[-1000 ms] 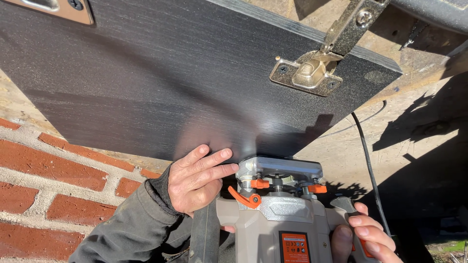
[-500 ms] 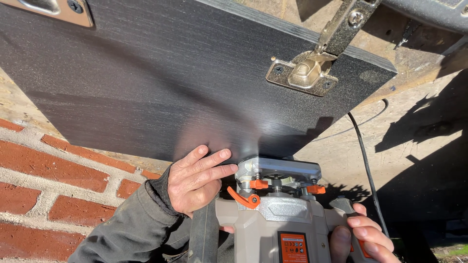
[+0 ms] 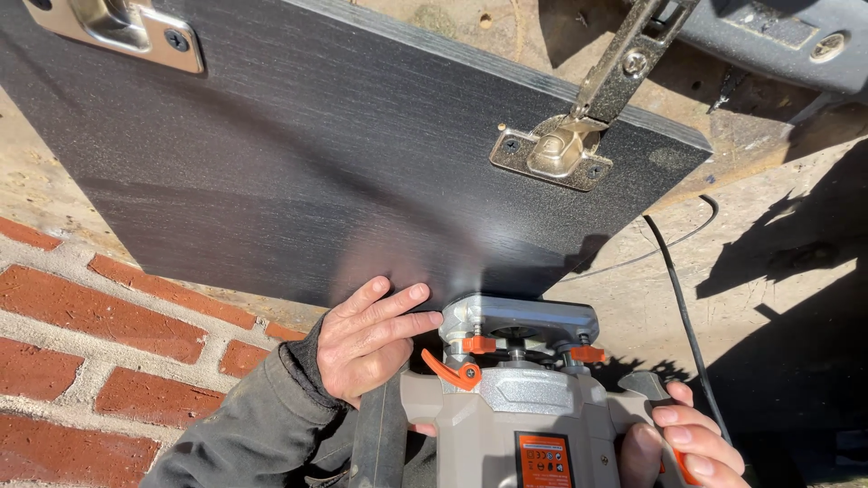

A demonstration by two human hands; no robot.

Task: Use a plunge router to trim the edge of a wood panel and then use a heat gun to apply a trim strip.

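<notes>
A grey electric router point(image 3: 520, 398) with orange levers stands at the near edge of a dark wood-grain cabinet door point(image 3: 298, 172), its metal base plate against the panel edge. My left hand point(image 3: 371, 339) grips the router's left handle, fingers stretched toward the base plate. My right hand point(image 3: 683, 443) wraps the right handle at the bottom right, partly cut off by the frame. Two metal hinges are screwed to the door, one point(image 3: 561, 145) at the right with its arm raised, one point(image 3: 127, 27) at the top left.
Red brick paving point(image 3: 99, 316) lies at the left. A black power cord point(image 3: 678, 298) runs over the sandy concrete ground at the right. A dark grey part point(image 3: 778, 36) with screws sits at the top right. Shadows cover the right side.
The view has drifted slightly, so the door and hinge sit a little lower and further left. Both hands and the router stay in the same place.
</notes>
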